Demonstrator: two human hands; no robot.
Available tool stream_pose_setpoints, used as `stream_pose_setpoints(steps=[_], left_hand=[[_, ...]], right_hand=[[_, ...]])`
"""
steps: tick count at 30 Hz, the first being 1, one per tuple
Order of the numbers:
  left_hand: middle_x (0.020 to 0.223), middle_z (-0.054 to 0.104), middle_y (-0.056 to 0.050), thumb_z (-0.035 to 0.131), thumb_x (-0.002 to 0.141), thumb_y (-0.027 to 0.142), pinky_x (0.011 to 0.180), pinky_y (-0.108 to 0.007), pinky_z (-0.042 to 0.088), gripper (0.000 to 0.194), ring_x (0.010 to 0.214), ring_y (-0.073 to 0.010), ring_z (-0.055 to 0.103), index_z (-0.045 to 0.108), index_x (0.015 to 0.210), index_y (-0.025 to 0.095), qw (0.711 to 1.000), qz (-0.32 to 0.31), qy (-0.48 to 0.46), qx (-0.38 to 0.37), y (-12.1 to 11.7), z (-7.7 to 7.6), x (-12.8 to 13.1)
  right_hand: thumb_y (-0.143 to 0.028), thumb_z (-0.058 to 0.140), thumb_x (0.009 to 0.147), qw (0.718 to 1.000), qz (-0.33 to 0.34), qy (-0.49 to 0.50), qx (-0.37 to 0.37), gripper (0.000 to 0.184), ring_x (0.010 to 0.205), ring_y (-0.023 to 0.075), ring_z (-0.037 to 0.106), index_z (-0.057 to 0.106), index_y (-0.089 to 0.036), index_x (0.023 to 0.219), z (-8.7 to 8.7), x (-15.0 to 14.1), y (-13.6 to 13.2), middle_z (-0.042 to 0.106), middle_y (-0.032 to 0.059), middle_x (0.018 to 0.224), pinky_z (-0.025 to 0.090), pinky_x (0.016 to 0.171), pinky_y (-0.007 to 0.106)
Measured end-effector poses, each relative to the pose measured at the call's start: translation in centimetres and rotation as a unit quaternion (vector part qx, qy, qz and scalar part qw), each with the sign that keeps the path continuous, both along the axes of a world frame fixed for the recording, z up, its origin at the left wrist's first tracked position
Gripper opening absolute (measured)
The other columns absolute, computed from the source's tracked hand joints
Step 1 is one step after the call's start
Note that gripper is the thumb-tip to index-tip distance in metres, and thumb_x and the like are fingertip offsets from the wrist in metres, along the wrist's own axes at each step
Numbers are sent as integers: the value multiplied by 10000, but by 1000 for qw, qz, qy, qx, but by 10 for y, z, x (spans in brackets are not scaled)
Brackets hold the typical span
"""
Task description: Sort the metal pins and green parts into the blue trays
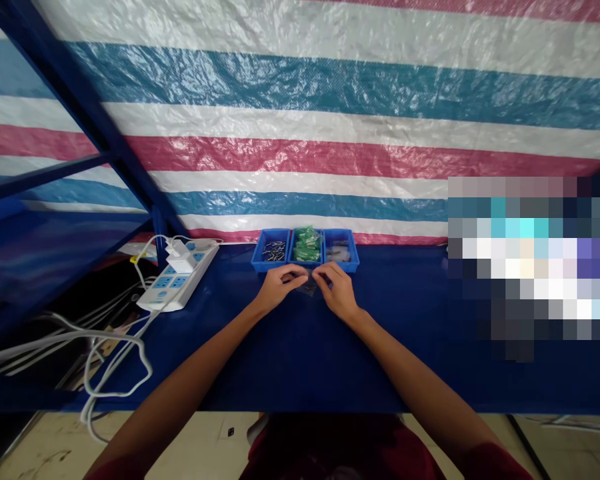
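Note:
Both hands meet over the blue table, just in front of three small blue bins. Between them is a small clear plastic bag (307, 288), hard to make out against the dark surface. My left hand (279, 287) pinches its left side with thumb and forefinger. On the other side my right hand (337, 288) has its fingers curled and closed at the bag's edge. The left bin (258, 265) holds small dark and silver metal pieces (275, 251). Green packets (307, 245) are heaped in the middle bin. Clear plastic bags (338, 252) lie in the right bin (353, 262).
A white power strip (180, 283) with a plugged-in adapter (181, 259) stands left on the table (300, 360). Loose white cables (145, 360) loop over the left edge. Blue frame posts (125, 173) and striped plastic sheeting (330, 120) rise behind. A blurred-out patch covers the right.

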State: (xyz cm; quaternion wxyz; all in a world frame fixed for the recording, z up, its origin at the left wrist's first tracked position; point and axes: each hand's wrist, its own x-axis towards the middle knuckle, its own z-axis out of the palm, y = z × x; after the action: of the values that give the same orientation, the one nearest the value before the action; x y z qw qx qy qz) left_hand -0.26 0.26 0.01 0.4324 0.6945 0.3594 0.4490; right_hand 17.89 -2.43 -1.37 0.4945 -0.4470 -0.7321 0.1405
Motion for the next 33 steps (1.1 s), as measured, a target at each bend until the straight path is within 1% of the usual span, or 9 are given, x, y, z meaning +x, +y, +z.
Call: stream_pose_setpoints(steps=[2,6,12,15,17,19,25,29,33], left_hand=[[839,697,-72,699,773,420,697,-294,545,303,745,-180,650,674,872,134,1000,14,4,10,1,-1,-1],[698,650,-3,696,789,412,597,-247,503,353,567,-119,582,615,1017,155,1000,17,-14,1,3,1,-3],[636,587,21,621,859,428,598,-244,493,360,549,-113,563,576,1100,164,1000,3,-11,-4,-1,4,-1],[864,650,-71,554,892,461,643,-272,522,345,727,-160,633,642,1024,154,999,2,-11,41,0,2,-1],[1029,646,-111,607,858,449,694,-286,529,310,902,-207,640,679,924,155,996,13,17,89,1,2,-2],[1058,657,-106,639,843,410,759,-297,523,255,983,-225,630,690,867,161,991,35,49,119,2,2,-3],[803,701,-39,537,923,356,758,-295,510,236,742,-168,649,678,911,166,982,59,108,146,-3,3,-3],[863,704,-58,543,926,327,793,-309,496,220,799,-175,631,704,934,178,963,79,130,225,-6,5,-3],[848,690,-50,610,881,347,692,-274,507,232,763,-162,629,695,1020,182,971,79,99,203,-5,4,-2]], right_hand=[[-301,414,964,1000,14,3,-4,278,769,162,613,658,-211,1061,0,0,-1,640,63,908,522,734,288],[-206,291,971,999,47,1,-12,409,757,146,615,559,-253,1276,0,0,-2,626,70,1038,538,732,296],[-300,444,948,1000,15,-2,21,235,896,176,621,660,-213,977,1,-2,-3,600,98,1075,525,772,295],[-302,427,955,1000,0,13,12,235,915,183,619,640,-207,924,3,-2,-2,634,88,995,520,782,295],[-306,428,953,1000,-3,16,0,237,843,175,623,636,-205,900,3,-1,-2,651,76,926,521,742,283],[-318,439,949,1000,-3,13,-8,240,783,170,623,642,-201,895,3,-2,-2,661,70,891,519,718,277],[-327,460,945,1000,6,6,-18,257,762,157,639,637,-207,1089,2,-3,-4,685,58,918,519,723,265],[-345,471,940,1000,14,-7,5,255,696,152,602,670,-191,900,3,-3,-3,662,61,839,491,656,258],[-340,489,928,999,13,35,-17,238,656,155,602,649,-188,838,5,-3,-3,660,42,759,485,652,267]])
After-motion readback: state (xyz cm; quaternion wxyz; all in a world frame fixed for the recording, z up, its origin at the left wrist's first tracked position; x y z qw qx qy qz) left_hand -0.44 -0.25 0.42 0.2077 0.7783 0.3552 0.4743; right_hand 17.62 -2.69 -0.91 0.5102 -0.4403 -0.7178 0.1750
